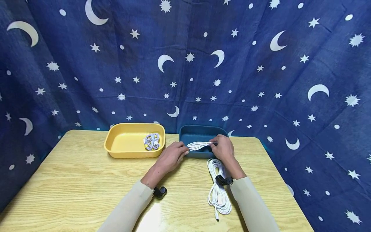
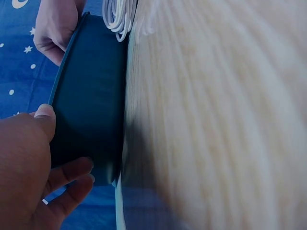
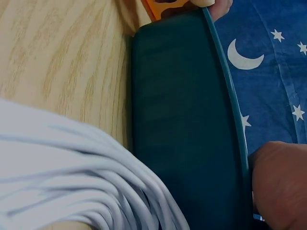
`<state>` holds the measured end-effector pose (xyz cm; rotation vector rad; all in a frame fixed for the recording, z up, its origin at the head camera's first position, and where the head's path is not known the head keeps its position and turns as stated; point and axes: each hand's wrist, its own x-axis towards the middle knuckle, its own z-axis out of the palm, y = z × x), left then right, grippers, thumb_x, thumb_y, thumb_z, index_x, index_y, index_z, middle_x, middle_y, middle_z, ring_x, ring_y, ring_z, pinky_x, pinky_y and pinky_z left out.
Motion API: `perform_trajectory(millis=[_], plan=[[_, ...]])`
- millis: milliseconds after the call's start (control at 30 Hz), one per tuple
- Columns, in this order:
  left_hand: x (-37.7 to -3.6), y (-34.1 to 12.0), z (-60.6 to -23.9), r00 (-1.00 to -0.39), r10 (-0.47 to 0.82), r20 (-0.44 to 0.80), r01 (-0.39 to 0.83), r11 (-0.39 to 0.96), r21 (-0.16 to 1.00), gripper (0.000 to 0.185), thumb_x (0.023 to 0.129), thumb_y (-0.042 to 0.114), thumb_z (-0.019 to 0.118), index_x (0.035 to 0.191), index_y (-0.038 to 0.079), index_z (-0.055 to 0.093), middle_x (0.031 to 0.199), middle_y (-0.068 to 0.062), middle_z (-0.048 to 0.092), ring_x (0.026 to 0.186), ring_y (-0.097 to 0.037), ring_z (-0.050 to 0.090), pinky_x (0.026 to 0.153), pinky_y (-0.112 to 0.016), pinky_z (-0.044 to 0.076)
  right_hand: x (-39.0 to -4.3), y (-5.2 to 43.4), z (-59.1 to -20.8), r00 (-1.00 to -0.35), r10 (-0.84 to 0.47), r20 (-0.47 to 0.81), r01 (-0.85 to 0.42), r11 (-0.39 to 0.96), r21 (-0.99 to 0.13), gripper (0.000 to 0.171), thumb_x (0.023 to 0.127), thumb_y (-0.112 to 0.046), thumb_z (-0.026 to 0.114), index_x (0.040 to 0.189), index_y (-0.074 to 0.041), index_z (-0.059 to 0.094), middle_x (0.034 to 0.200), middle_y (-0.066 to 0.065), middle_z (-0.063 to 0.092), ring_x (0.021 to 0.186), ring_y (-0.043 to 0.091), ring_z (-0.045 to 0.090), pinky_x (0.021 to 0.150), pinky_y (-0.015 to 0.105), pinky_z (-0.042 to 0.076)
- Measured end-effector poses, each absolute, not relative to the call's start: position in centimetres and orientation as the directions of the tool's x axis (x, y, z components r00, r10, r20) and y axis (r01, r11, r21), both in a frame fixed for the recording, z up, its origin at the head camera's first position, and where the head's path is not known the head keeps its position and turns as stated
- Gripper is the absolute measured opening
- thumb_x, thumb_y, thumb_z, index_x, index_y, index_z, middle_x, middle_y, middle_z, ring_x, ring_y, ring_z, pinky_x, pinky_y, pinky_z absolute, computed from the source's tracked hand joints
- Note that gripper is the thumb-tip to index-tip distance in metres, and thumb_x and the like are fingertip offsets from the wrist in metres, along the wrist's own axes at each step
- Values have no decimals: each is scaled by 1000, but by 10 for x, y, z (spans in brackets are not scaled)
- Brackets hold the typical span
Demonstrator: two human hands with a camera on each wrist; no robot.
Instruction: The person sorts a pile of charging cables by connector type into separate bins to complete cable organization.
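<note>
A dark blue tray [image 1: 200, 131] stands at the table's far middle. Just above its front rim, a small bundle of white cable [image 1: 199, 145] is stretched between my hands. My left hand [image 1: 174, 154] pinches its left end and my right hand [image 1: 221, 146] pinches its right end. The left wrist view shows my left hand [image 2: 36, 158] against the blue tray's wall [image 2: 91, 110]. In the right wrist view, my right hand [image 3: 280, 184] is by the tray's rim [image 3: 225, 86]. A longer coil of white cable [image 1: 218, 185] lies on the table under my right forearm.
A yellow tray [image 1: 127, 141] to the left of the blue one holds a coiled white cable [image 1: 151, 141] in its right end. The wooden table [image 1: 75, 180] is backed by a blue curtain with stars and moons [image 1: 185, 64].
</note>
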<state>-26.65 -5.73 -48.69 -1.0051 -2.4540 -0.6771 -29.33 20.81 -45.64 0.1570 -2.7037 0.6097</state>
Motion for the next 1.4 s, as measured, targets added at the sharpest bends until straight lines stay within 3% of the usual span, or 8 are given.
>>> perform_trajectory(millis=[500, 867, 967, 1067, 1133, 1400], plan=[[-265, -57, -487, -683, 528, 504, 712, 635, 300, 19, 111, 24, 59, 109, 18, 78, 99, 6, 62, 93, -17, 61, 82, -36, 53, -294, 209, -454, -956, -42, 289, -166, 893, -418, 5, 82, -12, 82, 84, -14, 86, 86, 3, 81, 91, 30, 76, 79, 49, 60], [-264, -58, -487, -706, 509, 493, 693, 639, 333, 19, 110, 23, 60, 109, 17, 78, 100, 6, 64, 96, -17, 62, 84, -36, 54, -287, 210, -452, -949, -47, 312, -199, 855, -478, 6, 83, -13, 79, 81, -14, 84, 79, 0, 77, 86, 28, 70, 91, 53, 42], [-264, -58, -486, -703, 511, 495, 696, 637, 331, 20, 110, 24, 59, 109, 18, 78, 100, 6, 64, 95, -16, 62, 84, -36, 54, -283, 210, -451, -941, -50, 334, -221, 839, -497, 7, 84, -11, 78, 81, -13, 83, 77, -1, 75, 76, 24, 67, 87, 50, 45], [-264, -57, -486, -701, 510, 499, 698, 634, 332, 20, 110, 24, 59, 108, 17, 78, 100, 6, 63, 94, -16, 62, 83, -36, 53, -279, 211, -450, -933, -48, 358, -237, 829, -506, 8, 85, -9, 77, 81, -12, 82, 77, 0, 73, 70, 20, 63, 75, 44, 50], [-264, -57, -486, -700, 508, 501, 698, 633, 334, 20, 110, 24, 60, 109, 17, 78, 99, 6, 63, 94, -17, 62, 83, -37, 54, -276, 211, -450, -926, -45, 374, -243, 829, -503, 7, 87, -9, 77, 83, -12, 82, 80, 1, 72, 71, 19, 63, 68, 41, 51], [-264, -55, -485, -702, 512, 495, 698, 630, 339, 20, 111, 23, 59, 110, 16, 78, 100, 5, 63, 94, -17, 62, 83, -37, 54, -253, 218, -443, -885, -74, 459, -326, 803, -499, 5, 89, -9, 78, 91, -7, 81, 93, 8, 71, 87, 30, 67, 77, 45, 53]])
